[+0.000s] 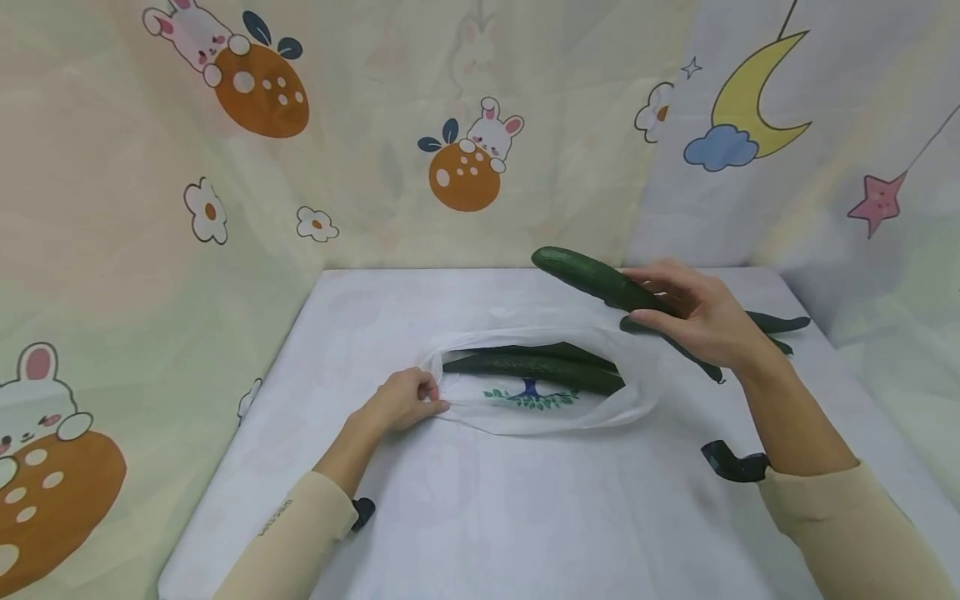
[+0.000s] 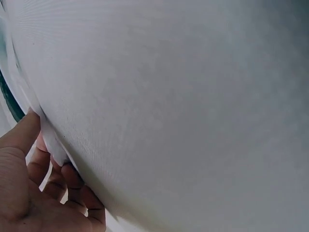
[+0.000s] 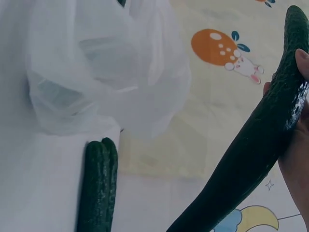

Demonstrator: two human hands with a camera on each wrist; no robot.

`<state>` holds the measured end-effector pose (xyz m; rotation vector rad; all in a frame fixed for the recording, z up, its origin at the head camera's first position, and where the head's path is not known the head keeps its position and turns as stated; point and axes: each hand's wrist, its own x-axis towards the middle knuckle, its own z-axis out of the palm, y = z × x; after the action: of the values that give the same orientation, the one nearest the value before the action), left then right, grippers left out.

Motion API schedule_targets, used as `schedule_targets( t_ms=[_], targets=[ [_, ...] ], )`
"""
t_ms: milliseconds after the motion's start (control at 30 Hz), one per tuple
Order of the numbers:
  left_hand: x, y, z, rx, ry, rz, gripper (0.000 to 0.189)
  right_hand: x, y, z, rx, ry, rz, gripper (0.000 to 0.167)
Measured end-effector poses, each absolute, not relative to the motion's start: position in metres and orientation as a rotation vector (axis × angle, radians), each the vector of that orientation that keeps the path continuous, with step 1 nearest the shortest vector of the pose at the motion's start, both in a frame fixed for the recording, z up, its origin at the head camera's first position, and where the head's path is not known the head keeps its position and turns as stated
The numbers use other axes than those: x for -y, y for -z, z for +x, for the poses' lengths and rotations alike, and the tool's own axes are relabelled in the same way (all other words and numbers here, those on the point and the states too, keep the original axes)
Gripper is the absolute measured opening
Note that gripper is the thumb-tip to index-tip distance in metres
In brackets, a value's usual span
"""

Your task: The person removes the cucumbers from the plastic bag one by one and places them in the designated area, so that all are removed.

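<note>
A dark green cucumber [image 1: 585, 273] is held up in my right hand [image 1: 701, 315], thumb on one side and fingers on the other; the right wrist view shows the same cucumber [image 3: 251, 145] slanting across. My left hand [image 1: 405, 398] pinches the rim of a white plastic bag [image 1: 517, 423] at its left end. In the left wrist view the bag's edge [image 2: 50, 135] runs between thumb and fingers. The bag's mouth gapes, with cucumbers [image 1: 536, 367] lying inside above a printed green tree. Below the right hand, more cucumbers [image 1: 778, 323] lie on the table, partly hidden by it.
The white table [image 1: 480, 517] carries the bag in its middle and the loose cucumbers [image 3: 96, 183] to the right of it. A patterned cloth [image 1: 375, 150] with rabbits and oranges hangs behind and at both sides. Black wrist cameras [image 1: 735, 463] sit at my sleeves.
</note>
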<state>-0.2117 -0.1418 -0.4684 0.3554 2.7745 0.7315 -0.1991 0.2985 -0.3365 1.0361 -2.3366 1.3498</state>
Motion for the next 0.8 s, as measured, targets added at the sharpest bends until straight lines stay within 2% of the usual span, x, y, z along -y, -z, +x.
schedule_targets(
  t_ms=[333,800],
  targets=[
    [0.142,0.47,-0.213,-2.765,-0.738,0.348,0.026,-0.322,0.358,-0.191,2.455,-1.263,0.878,0.06],
    [0.143,0.47,-0.214,-2.763,-0.729,0.341,0.025,-0.358,0.387,-0.188,2.566,-1.178,0.601,0.06]
  ],
)
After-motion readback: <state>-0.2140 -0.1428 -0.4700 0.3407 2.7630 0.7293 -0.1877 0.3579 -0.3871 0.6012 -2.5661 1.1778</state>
